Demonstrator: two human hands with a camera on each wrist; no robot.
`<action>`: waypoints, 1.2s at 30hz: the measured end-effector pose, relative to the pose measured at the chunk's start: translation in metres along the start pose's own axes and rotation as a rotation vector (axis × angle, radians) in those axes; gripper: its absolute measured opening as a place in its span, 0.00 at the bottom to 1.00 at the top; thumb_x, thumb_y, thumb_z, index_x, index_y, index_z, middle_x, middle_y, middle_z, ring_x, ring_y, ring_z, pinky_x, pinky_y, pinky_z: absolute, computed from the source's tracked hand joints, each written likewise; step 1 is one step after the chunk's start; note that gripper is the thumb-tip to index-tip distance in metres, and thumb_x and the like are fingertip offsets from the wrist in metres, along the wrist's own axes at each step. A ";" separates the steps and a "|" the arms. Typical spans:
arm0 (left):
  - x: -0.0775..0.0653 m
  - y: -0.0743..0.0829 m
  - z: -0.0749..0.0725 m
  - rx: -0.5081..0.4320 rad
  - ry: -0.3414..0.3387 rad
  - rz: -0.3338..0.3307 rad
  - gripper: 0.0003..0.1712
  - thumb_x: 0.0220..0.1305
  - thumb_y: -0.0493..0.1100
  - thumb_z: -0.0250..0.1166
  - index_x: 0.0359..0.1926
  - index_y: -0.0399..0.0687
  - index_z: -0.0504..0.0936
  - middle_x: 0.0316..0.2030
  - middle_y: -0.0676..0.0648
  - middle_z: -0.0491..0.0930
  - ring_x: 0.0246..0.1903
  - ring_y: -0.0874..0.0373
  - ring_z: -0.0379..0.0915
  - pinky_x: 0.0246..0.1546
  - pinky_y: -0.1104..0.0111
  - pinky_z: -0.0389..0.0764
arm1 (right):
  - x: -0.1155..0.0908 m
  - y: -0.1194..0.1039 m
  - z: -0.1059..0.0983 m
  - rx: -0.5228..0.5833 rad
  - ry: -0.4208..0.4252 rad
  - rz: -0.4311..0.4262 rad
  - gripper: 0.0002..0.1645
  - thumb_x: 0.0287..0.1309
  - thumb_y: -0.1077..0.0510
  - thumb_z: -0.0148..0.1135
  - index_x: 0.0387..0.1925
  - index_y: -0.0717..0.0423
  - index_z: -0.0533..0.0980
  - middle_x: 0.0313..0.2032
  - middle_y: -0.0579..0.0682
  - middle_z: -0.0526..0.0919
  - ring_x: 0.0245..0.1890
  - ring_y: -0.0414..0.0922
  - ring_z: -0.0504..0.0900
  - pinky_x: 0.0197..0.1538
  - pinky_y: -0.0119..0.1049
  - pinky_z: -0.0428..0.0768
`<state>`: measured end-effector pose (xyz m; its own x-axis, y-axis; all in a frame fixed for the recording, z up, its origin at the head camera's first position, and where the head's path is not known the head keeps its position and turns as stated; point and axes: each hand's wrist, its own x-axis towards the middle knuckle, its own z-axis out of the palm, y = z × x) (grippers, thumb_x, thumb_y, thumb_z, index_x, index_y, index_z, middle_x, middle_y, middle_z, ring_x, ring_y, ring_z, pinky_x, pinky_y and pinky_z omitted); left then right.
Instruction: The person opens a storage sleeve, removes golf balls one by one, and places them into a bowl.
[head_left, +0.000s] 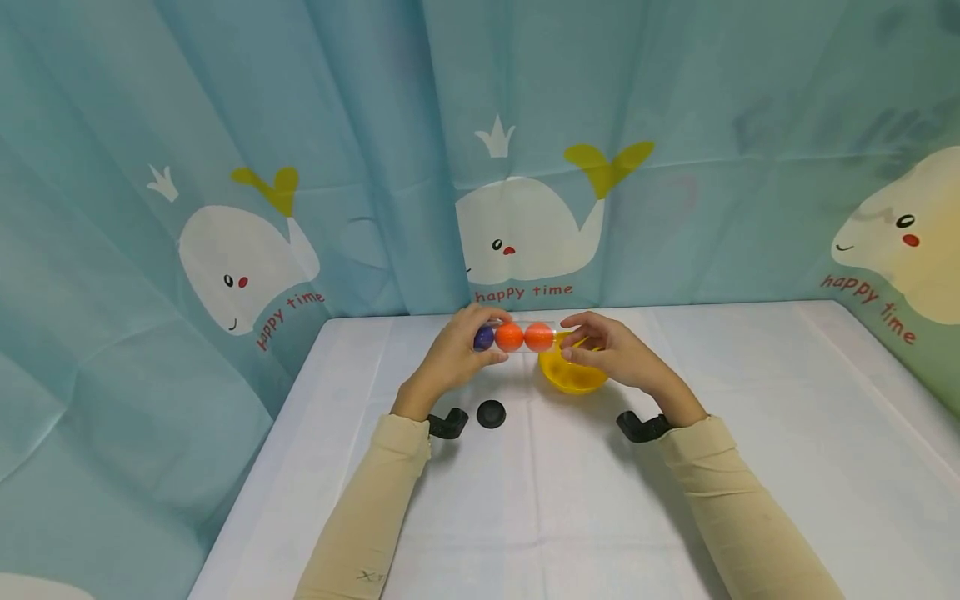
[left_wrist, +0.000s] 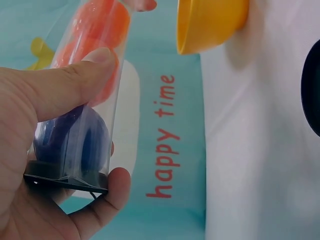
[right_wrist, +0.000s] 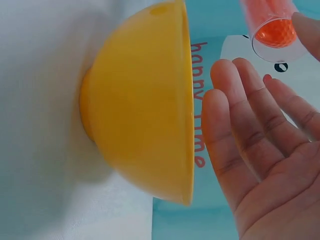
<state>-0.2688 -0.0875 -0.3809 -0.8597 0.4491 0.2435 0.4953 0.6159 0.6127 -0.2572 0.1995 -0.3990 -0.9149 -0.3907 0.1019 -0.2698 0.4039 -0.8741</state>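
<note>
My left hand [head_left: 453,346] grips a clear plastic tube [left_wrist: 102,112], held level above the table. Inside are a dark blue-purple ball [head_left: 483,337] near the left hand and two orange balls [head_left: 538,337] further right. In the left wrist view, a black cap [left_wrist: 65,176] covers the tube's near end, and the thumb lies across its side. The tube's other end looks uncapped in the right wrist view. Just right of that end, my right hand [head_left: 617,350] holds nothing, its fingers loosely extended. Below and partly behind it stands a yellow bowl [right_wrist: 140,100].
A round black cap [head_left: 491,414] lies on the white table [head_left: 540,500], nearer to me than the bowl. Behind the table hangs a blue curtain [head_left: 375,100] with whale prints. Black curved mounts [head_left: 448,423] stick out from both wrists.
</note>
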 end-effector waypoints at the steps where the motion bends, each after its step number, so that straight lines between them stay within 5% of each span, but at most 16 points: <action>1: 0.000 0.000 0.000 0.006 -0.001 -0.004 0.27 0.60 0.46 0.76 0.59 0.58 0.78 0.53 0.49 0.77 0.55 0.50 0.72 0.62 0.52 0.76 | 0.000 0.000 0.001 0.003 -0.002 -0.007 0.30 0.66 0.56 0.68 0.64 0.62 0.71 0.51 0.59 0.86 0.47 0.52 0.84 0.50 0.32 0.82; 12: -0.003 0.003 0.000 0.041 -0.012 0.008 0.28 0.61 0.45 0.76 0.61 0.57 0.78 0.57 0.49 0.77 0.59 0.50 0.70 0.65 0.50 0.75 | 0.004 0.000 0.010 -0.019 0.002 -0.017 0.27 0.66 0.56 0.68 0.64 0.56 0.73 0.52 0.58 0.86 0.48 0.52 0.84 0.51 0.31 0.82; 36: -0.004 -0.004 0.000 0.037 0.029 0.047 0.29 0.59 0.41 0.77 0.61 0.56 0.78 0.57 0.50 0.77 0.55 0.51 0.71 0.56 0.54 0.78 | 0.003 0.000 0.010 0.010 0.045 -0.008 0.26 0.63 0.58 0.71 0.60 0.60 0.75 0.47 0.58 0.84 0.43 0.51 0.82 0.46 0.29 0.82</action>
<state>-0.2673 -0.0913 -0.3845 -0.8384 0.4591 0.2937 0.5390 0.6185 0.5718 -0.2573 0.1900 -0.4037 -0.9254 -0.3561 0.1296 -0.2739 0.3923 -0.8781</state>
